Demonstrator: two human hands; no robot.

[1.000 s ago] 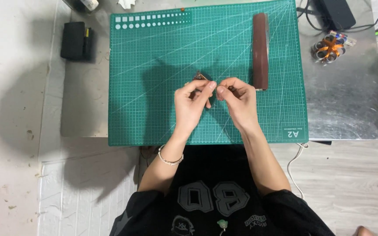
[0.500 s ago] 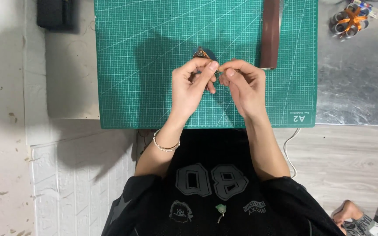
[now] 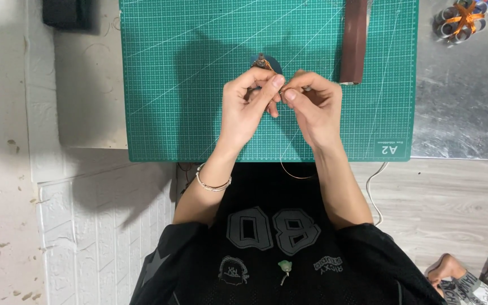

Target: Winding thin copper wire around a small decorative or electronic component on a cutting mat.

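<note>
Both hands, left (image 3: pixel 249 104) and right (image 3: pixel 312 107), raised slightly since a second ago, fingertips pinching small brown piece (image 3: pixel 264 63) and thin thread (image 3: pixel 295 172) above green cutting mat (image 3: pixel 170 85); stitching judged ongoing.

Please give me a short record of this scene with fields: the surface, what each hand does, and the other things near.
surface: green cutting mat on a table
left hand: left hand pinches a small brown piece between its fingertips
right hand: right hand pinches a thin thread, which loops down below the hands
hands: fingertips meet above the mat
nearby: brown leather strip lies right of the hands; orange and silver item at the far right; black object at the far left
</note>
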